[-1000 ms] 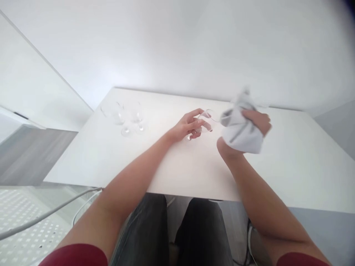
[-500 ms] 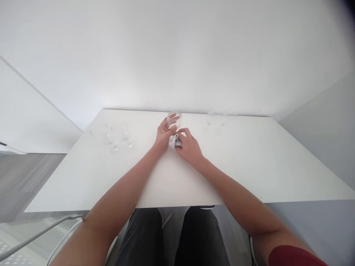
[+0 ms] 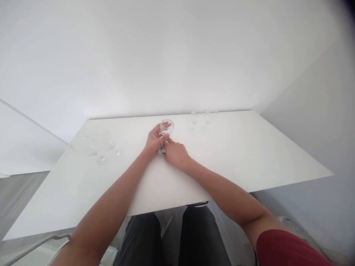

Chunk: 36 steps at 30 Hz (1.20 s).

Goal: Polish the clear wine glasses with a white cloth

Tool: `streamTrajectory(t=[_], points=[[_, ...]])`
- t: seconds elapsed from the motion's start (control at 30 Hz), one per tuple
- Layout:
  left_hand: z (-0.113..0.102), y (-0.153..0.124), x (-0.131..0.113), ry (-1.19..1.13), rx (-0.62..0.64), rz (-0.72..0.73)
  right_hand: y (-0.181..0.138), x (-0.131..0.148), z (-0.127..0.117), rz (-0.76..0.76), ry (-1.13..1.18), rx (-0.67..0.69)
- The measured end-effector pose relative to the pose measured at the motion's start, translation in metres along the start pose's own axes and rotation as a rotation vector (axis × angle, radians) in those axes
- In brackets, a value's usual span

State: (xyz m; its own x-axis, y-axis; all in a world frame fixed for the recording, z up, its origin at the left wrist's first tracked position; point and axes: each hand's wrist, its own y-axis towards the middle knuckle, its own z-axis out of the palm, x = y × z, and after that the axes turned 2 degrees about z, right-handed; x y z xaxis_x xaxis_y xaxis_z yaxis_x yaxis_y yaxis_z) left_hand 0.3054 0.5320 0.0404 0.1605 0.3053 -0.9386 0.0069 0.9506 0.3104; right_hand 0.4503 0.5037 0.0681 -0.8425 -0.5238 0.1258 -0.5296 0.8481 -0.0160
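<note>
My left hand (image 3: 155, 140) is closed around the bowl of a clear wine glass (image 3: 167, 128), which is upright with its rim toward the wall. Just below the bowl, my right hand (image 3: 176, 152) presses a small white-grey cloth (image 3: 161, 150) at the glass's lower part. The fingers of the two hands meet there, and they hide the stem and base. Both forearms reach in over the front of the white table (image 3: 222, 159).
On the left of the table stand clear stemmed glasses (image 3: 90, 147), hard to see against the white. More stemmed glasses (image 3: 205, 117) stand at the back, right of my hands. A white wall (image 3: 166, 66) rises behind the table. A chair's metal frame (image 3: 36, 245) is at lower left.
The view has tilted and shifted, so the table appears rotated. My right hand has turned and moved closer in against the lower part of the glass with the cloth. My left hand keeps its hold.
</note>
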Motion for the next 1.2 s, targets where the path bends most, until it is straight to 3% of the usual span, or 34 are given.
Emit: streamTrajectory(t=[0.33, 0.6, 0.7, 0.93, 1.03, 1.2], points=[[0.0, 0.001, 0.003, -0.026, -0.024, -0.03, 0.003, 0.006, 0.009, 0.039, 0.003, -0.033], [0.001, 0.002, 0.004, -0.127, 0.042, 0.008, -0.002, 0.001, 0.015, 0.078, -0.063, -0.049], [0.001, 0.004, 0.005, -0.138, -0.017, -0.006, -0.015, -0.021, 0.014, 0.132, -0.096, -0.04], [0.005, 0.004, 0.006, -0.162, -0.027, -0.071, -0.064, -0.114, 0.002, 0.372, -0.183, -0.042], [0.008, 0.003, 0.002, -0.215, 0.047, -0.116, -0.073, -0.137, -0.001, 0.441, -0.2, -0.047], [0.008, 0.003, 0.001, -0.19, 0.2, -0.182, -0.065, -0.146, -0.002, 0.468, -0.204, -0.058]])
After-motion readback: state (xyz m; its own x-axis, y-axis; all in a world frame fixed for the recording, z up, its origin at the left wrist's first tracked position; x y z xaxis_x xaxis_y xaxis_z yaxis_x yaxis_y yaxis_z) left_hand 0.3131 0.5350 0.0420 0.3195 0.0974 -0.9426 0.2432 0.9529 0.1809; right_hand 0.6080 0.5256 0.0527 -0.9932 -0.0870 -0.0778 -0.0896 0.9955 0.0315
